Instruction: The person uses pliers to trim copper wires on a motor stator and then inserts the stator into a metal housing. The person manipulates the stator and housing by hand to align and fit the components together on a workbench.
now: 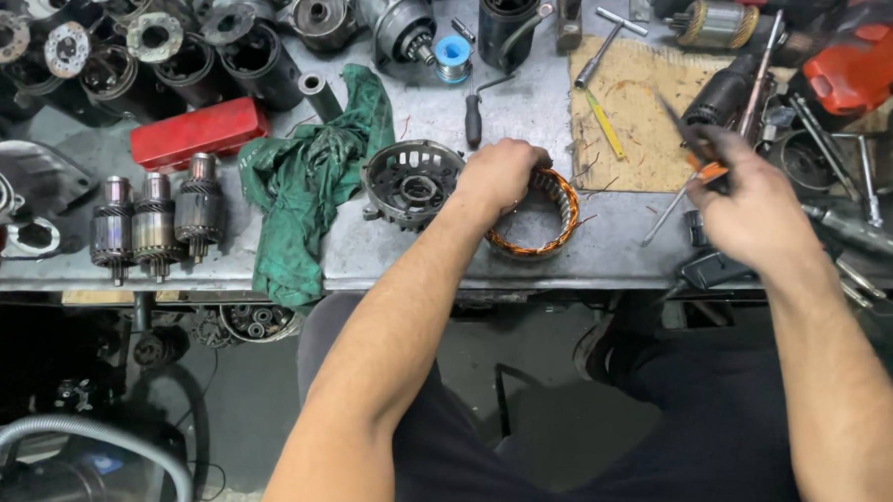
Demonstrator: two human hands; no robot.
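Note:
My left hand (498,176) rests on top of a ring-shaped stator with copper windings (555,227), gripping its upper edge on the metal workbench (407,252). Just left of it lies a round grey alternator housing (411,183). My right hand (752,206) hovers to the right of the stator and holds a pair of pliers with orange-and-black handles (698,153), jaws pointing up and away over a tan mat (640,116).
A green rag (310,181) lies left of the housing. Three armatures (155,217) stand at the left edge near a red box (200,133). Motor housings, a screwdriver (473,116), solder spool (452,55) and a red power tool (861,63) crowd the back.

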